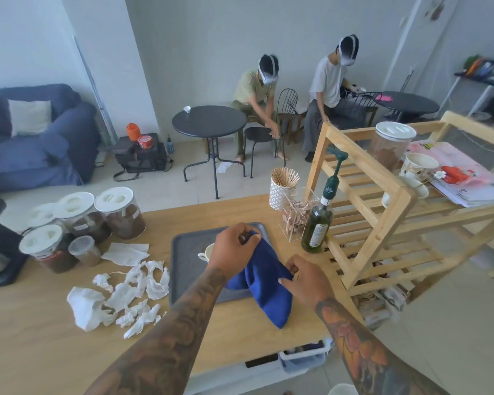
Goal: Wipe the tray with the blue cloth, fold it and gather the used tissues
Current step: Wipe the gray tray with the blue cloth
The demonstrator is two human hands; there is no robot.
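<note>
A grey tray (183, 260) lies on the wooden counter. The blue cloth (264, 283) drapes over its right side and hangs past the tray's front edge onto the counter. My left hand (233, 246) pinches the cloth's far corner above the tray. My right hand (304, 277) grips the cloth's right edge. A white cup (207, 252) stands on the tray, partly hidden behind my left hand. Several crumpled white tissues (126, 292) lie scattered on the counter left of the tray.
Lidded jars (92, 215) stand at the back left. A green pump bottle (318, 223), a stick holder (281, 189) and a clear box stand right of the tray, beside a wooden rack (382, 201). Two people sit at round tables beyond the counter.
</note>
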